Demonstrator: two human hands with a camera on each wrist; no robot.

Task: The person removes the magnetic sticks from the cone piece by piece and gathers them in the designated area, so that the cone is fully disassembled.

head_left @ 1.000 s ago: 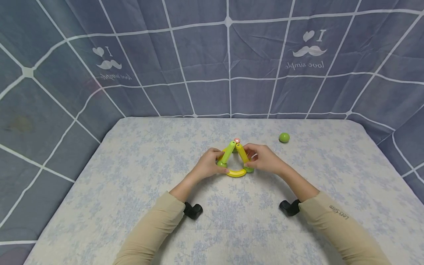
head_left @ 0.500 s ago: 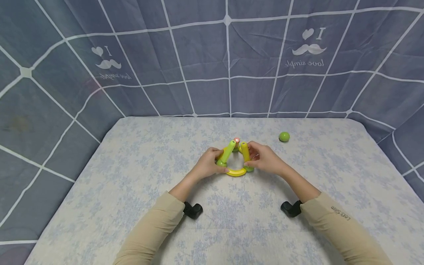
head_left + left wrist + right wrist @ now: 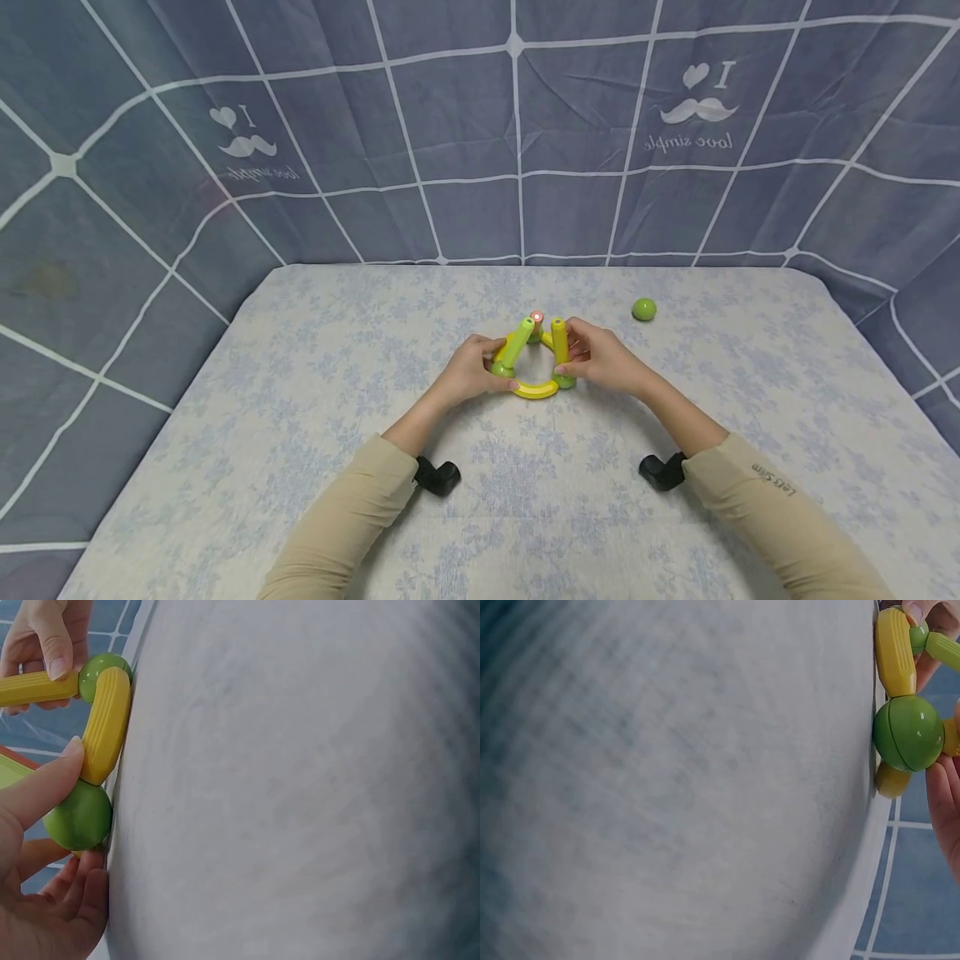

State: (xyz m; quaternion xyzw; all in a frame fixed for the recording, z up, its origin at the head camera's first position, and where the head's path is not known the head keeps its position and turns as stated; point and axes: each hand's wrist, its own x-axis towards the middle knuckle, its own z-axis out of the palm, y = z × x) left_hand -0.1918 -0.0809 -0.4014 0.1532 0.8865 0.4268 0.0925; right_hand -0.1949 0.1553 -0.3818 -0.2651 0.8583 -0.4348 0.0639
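Note:
A ring of curved yellow sticks joined by green balls lies on the table; it looks like a magnetic building toy. My left hand grips the ring at its left green ball, thumb reaching onto the front curved stick. From that ball a light green stick rises, leaning inward. My right hand pinches a straight yellow stick, which stands nearly upright on the right green ball. At the back of the ring a pink stick points up. The fingers partly hide the ring's sides.
A loose green ball lies toward the back right of the flowered tablecloth. Behind the table hangs a blue-grey curtain with white lines. Black straps with mounts sit at both wrists.
The top of the yellow stick has swung right, away from the light green stick, from leaning inward to nearly upright. My right hand shifted slightly with it; my left hand stayed in place.

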